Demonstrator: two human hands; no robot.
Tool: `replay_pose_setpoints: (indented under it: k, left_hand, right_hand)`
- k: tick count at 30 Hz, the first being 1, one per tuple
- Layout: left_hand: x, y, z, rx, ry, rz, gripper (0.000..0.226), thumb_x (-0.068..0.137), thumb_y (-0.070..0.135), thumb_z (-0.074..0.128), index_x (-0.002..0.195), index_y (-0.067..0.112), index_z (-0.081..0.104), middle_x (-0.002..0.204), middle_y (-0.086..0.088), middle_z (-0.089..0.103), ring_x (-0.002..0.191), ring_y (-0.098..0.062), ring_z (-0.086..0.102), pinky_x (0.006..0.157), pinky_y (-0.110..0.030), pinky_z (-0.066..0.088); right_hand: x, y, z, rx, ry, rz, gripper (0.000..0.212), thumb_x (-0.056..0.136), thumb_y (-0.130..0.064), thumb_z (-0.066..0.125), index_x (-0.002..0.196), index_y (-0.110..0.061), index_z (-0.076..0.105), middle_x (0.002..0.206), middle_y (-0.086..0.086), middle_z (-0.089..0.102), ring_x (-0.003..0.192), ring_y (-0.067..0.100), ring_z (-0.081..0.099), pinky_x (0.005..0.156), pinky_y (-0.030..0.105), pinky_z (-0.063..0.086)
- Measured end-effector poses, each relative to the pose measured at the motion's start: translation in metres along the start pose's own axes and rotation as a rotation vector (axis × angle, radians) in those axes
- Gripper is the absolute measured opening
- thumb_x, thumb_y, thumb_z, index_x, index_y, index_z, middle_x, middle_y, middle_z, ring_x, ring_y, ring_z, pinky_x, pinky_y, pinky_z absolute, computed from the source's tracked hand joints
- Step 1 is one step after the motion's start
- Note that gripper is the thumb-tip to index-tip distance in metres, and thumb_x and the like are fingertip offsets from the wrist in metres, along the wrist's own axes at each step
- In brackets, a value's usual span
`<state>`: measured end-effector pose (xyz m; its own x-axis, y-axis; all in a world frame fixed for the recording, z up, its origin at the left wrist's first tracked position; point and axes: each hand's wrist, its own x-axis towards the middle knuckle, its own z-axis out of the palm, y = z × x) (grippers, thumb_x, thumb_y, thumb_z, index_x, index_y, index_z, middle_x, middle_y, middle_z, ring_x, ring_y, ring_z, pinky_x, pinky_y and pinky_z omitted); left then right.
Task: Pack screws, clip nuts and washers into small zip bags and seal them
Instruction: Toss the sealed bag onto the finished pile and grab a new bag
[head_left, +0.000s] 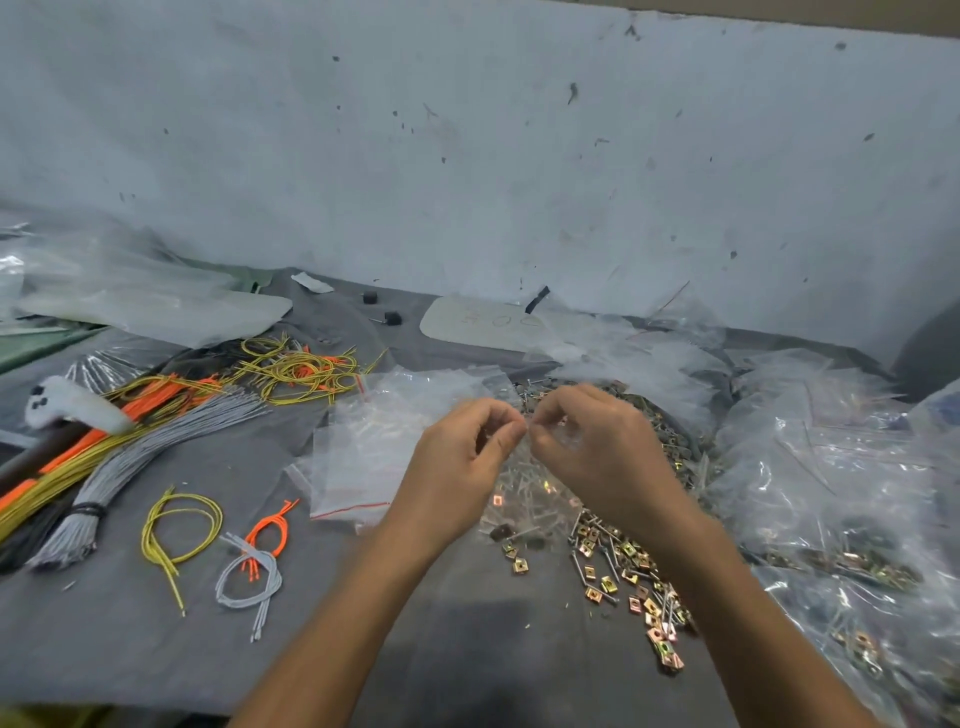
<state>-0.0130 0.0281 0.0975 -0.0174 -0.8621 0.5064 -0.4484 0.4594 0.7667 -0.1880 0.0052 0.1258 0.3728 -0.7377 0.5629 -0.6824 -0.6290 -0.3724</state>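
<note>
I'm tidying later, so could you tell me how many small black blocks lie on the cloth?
2 black blocks: one near the wall, the other just right of it; plastic may hide more.

Bare cloth (467, 649) between wires (119, 467) and clip nuts (644, 608)

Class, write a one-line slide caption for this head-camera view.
Left hand and right hand pinch the top of a small zip bag holding screws and clip nuts.

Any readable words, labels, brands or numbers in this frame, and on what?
Pale rounded card, far centre: faint reddish handwriting, maybe three characters, too blurred to read.
Loose zip bags: red seal stripe only, no print.
Nothing else shows legible text.
</note>
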Motion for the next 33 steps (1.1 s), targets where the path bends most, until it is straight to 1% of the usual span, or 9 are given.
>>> replay_pose_setpoints:
  k: [7,13,17,21,24,26,29,31,33]
  left_hand:
    - [-0.001,0.001,0.004,-0.094,-0.045,-0.011,0.008,0.099,0.028,0.062,0.095,0.025,0.068,0.078,0.013,0.062,0.068,-0.007,0.053,0.063,-0.020,0.042]
    - [-0.001,0.002,-0.004,-0.031,-0.049,0.028,0.007,0.099,0.026,0.062,0.095,0.027,0.067,0.076,0.010,0.061,0.065,-0.008,0.052,0.061,-0.021,0.043]
    - [0.002,0.003,-0.011,-0.055,-0.018,0.014,0.009,0.099,0.024,0.061,0.092,0.027,0.066,0.079,0.006,0.062,0.068,-0.016,0.054,0.063,-0.027,0.044]
    - [0.004,0.009,-0.006,-0.040,-0.018,0.033,0.009,0.098,0.022,0.062,0.091,0.026,0.065,0.082,0.010,0.063,0.068,-0.010,0.055,0.063,-0.023,0.046]
    - [0.005,0.010,0.000,-0.071,-0.035,0.021,0.009,0.098,0.020,0.061,0.091,0.026,0.065,0.083,0.012,0.062,0.061,-0.012,0.060,0.054,-0.022,0.050]
    - [0.007,0.011,0.005,-0.120,-0.041,0.005,0.013,0.098,0.018,0.061,0.090,0.026,0.064,0.080,0.014,0.061,0.063,-0.019,0.064,0.050,-0.015,0.048]
    - [0.011,0.017,0.013,-0.160,-0.052,0.013,0.012,0.099,0.019,0.059,0.089,0.026,0.062,0.079,0.012,0.059,0.068,-0.021,0.065,0.052,-0.012,0.049]
    - [0.015,0.023,0.019,-0.203,-0.083,0.028,0.009,0.099,0.021,0.058,0.091,0.024,0.062,0.081,0.003,0.057,0.068,-0.020,0.062,0.056,-0.020,0.056]
    - [0.017,0.029,0.028,-0.250,-0.148,0.036,0.008,0.099,0.018,0.057,0.093,0.021,0.062,0.081,-0.002,0.059,0.070,-0.019,0.062,0.060,-0.030,0.059]
  right_hand:
    - [-0.004,0.004,-0.001,-0.067,0.003,-0.053,0.019,0.086,-0.046,0.050,0.086,-0.031,0.061,0.081,-0.023,0.054,0.075,0.003,0.051,0.071,0.025,0.039]
    - [-0.012,0.015,-0.008,-0.001,0.046,-0.024,0.017,0.082,-0.043,0.054,0.083,-0.030,0.064,0.082,-0.018,0.061,0.077,0.004,0.057,0.068,0.027,0.049]
    - [-0.019,0.033,-0.021,-0.002,0.064,0.027,0.016,0.084,-0.045,0.052,0.081,-0.032,0.062,0.079,-0.021,0.060,0.075,-0.002,0.057,0.067,0.025,0.049]
    - [-0.031,0.040,-0.034,0.025,0.052,0.081,0.007,0.087,-0.045,0.053,0.085,-0.040,0.058,0.080,-0.023,0.059,0.075,-0.004,0.056,0.069,0.023,0.049]
    - [-0.046,0.041,-0.041,0.105,0.039,0.127,0.005,0.090,-0.041,0.059,0.085,-0.041,0.058,0.080,-0.018,0.061,0.073,0.003,0.059,0.068,0.028,0.055]
    - [-0.055,0.042,-0.041,0.134,0.055,0.157,0.009,0.092,-0.040,0.063,0.084,-0.036,0.061,0.078,-0.014,0.061,0.071,0.006,0.058,0.062,0.025,0.053]
    - [-0.068,0.043,-0.038,0.244,0.202,0.267,0.016,0.093,-0.039,0.068,0.089,-0.025,0.062,0.078,-0.009,0.061,0.067,0.006,0.056,0.059,0.020,0.048]
    - [-0.079,0.040,-0.033,0.440,0.260,0.416,0.035,0.085,-0.055,0.074,0.107,-0.031,0.060,0.099,-0.013,0.065,0.086,0.002,0.062,0.071,0.023,0.053]
    - [-0.087,0.036,-0.023,0.603,0.146,0.537,0.057,0.074,-0.063,0.080,0.120,-0.040,0.056,0.121,-0.019,0.063,0.110,0.003,0.063,0.084,0.033,0.058]
